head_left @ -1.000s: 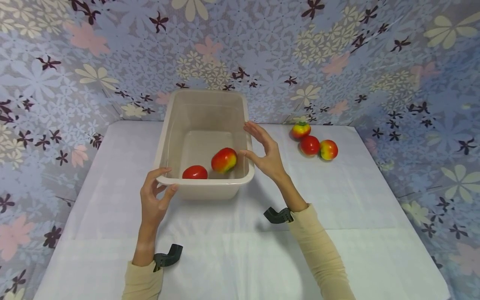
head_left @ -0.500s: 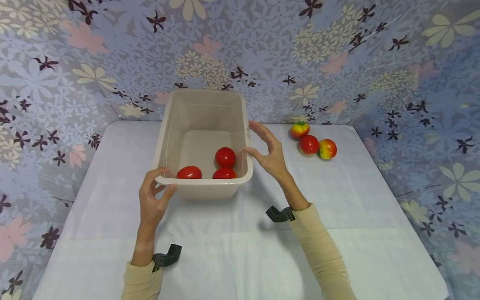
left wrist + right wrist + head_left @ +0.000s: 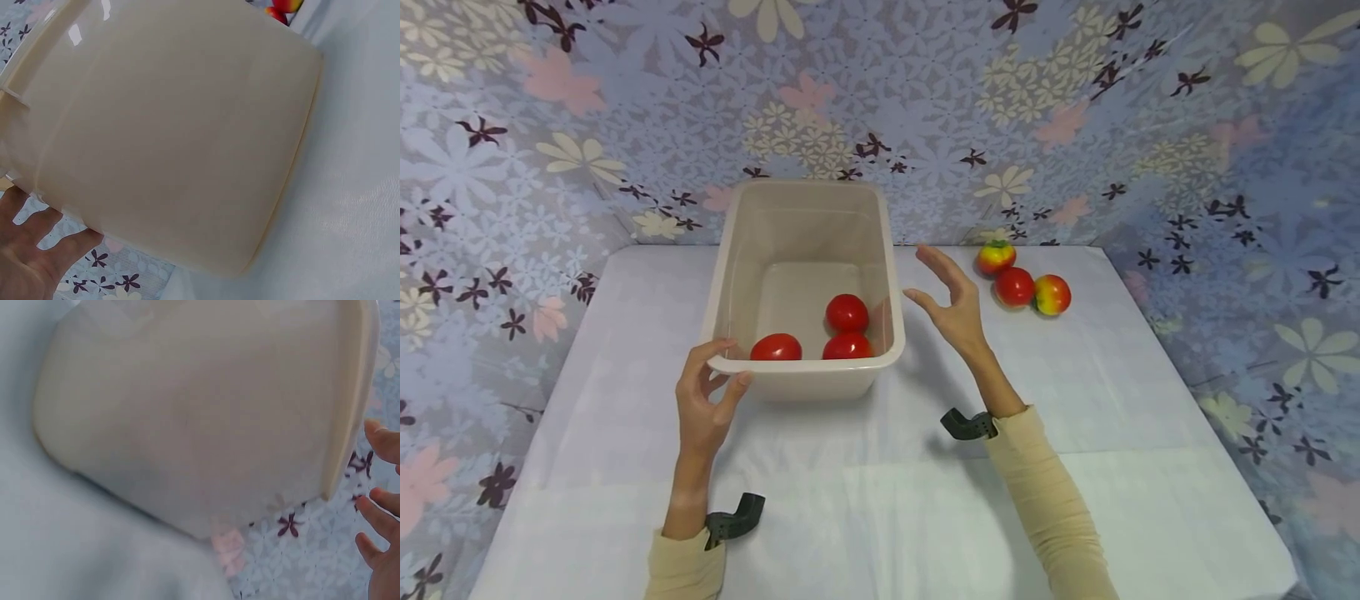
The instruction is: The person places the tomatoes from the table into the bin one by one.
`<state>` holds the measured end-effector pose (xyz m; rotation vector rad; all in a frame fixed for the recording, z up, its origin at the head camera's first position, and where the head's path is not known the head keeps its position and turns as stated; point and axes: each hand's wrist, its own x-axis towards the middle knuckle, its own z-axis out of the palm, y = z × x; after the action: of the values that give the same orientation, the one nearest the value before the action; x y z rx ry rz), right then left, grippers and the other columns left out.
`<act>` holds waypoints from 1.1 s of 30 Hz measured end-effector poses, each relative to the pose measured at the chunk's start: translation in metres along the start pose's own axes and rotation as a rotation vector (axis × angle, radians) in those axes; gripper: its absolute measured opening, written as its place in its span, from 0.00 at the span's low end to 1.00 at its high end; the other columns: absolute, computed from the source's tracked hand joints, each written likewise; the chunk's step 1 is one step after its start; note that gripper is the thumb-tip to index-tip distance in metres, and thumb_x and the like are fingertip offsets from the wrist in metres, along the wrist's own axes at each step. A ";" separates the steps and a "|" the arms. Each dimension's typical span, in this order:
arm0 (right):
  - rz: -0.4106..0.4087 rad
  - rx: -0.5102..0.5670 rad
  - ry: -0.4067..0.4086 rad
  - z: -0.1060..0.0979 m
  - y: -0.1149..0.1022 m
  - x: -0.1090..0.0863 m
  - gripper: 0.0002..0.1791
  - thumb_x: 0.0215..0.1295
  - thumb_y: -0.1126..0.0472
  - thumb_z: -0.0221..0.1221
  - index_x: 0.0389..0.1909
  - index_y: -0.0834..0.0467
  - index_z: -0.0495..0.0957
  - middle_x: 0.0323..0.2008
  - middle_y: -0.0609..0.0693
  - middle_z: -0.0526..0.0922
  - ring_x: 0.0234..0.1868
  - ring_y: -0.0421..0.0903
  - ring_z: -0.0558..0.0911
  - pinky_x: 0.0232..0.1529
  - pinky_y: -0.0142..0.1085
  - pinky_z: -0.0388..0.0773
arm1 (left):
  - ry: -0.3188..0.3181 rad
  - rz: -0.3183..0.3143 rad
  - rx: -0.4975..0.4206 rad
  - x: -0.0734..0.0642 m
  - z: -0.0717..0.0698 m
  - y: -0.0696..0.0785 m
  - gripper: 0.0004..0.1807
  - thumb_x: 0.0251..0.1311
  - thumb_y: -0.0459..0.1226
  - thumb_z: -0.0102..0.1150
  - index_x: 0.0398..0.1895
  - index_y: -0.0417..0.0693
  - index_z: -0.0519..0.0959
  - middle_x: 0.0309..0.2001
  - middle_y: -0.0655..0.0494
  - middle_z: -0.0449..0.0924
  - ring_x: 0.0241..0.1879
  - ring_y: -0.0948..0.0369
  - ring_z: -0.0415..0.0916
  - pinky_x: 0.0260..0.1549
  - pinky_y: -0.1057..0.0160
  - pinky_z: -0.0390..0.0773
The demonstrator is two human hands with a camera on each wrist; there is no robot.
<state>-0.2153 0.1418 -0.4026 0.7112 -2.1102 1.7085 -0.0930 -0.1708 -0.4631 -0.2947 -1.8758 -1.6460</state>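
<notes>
A deep beige plastic bin (image 3: 808, 379) stands on the table, its open top facing me. Inside, near the front, lie three shiny red round fruits: a left one (image 3: 777, 347), a front right one (image 3: 847, 346) and another (image 3: 847, 313) just behind that. The front rim partly hides the two foremost. My left hand (image 3: 703, 404) holds the bin's near left corner, fingers over the rim and thumb against the front. My right hand (image 3: 955, 308) is just off the bin's right side, fingers spread and holding nothing. Both wrist views show mostly the bin's outer wall (image 3: 169, 131).
Right of the bin, toward the back edge, three fruits lie close together: a red-yellow one with a green top (image 3: 996, 257), a red one (image 3: 1014, 287) and a red-yellow one (image 3: 1052, 295). A white cloth (image 3: 865, 517) covers the table. Flowered fabric (image 3: 925, 100) rises behind.
My right hand has drawn back rightward from the bin's rim. A red-yellow fruit at the bin's right has given way to two red ones in view. My left hand keeps its hold.
</notes>
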 end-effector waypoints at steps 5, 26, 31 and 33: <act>0.018 -0.002 0.054 -0.013 0.018 -0.002 0.33 0.51 0.80 0.65 0.62 0.75 0.68 0.61 0.71 0.73 0.64 0.64 0.72 0.71 0.45 0.63 | 0.001 -0.008 -0.003 -0.003 0.001 -0.001 0.21 0.53 0.23 0.62 0.52 0.28 0.73 0.47 0.71 0.75 0.45 0.67 0.78 0.44 0.75 0.79; 0.102 -0.039 0.454 -0.084 0.082 0.000 0.38 0.50 0.78 0.67 0.65 0.68 0.68 0.64 0.62 0.73 0.68 0.53 0.70 0.72 0.41 0.62 | -0.013 0.002 0.047 0.001 -0.004 -0.005 0.22 0.54 0.26 0.63 0.53 0.30 0.73 0.52 0.65 0.76 0.50 0.69 0.77 0.45 0.74 0.79; 0.165 -0.099 0.511 -0.103 0.101 0.001 0.38 0.52 0.72 0.69 0.67 0.62 0.69 0.66 0.58 0.73 0.69 0.48 0.70 0.72 0.36 0.62 | -0.006 -0.013 0.040 0.001 -0.003 -0.007 0.22 0.55 0.28 0.64 0.53 0.30 0.73 0.53 0.69 0.76 0.51 0.68 0.77 0.44 0.74 0.79; 0.206 -0.116 0.512 -0.105 0.110 -0.003 0.40 0.52 0.72 0.69 0.68 0.62 0.67 0.66 0.58 0.72 0.69 0.49 0.69 0.72 0.35 0.61 | 0.000 -0.016 0.052 0.000 -0.004 -0.007 0.22 0.55 0.27 0.63 0.53 0.30 0.73 0.53 0.69 0.76 0.52 0.69 0.77 0.43 0.74 0.79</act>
<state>-0.2811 0.2617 -0.4689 0.0087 -1.9362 1.6302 -0.0956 -0.1763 -0.4681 -0.2580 -1.9223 -1.6052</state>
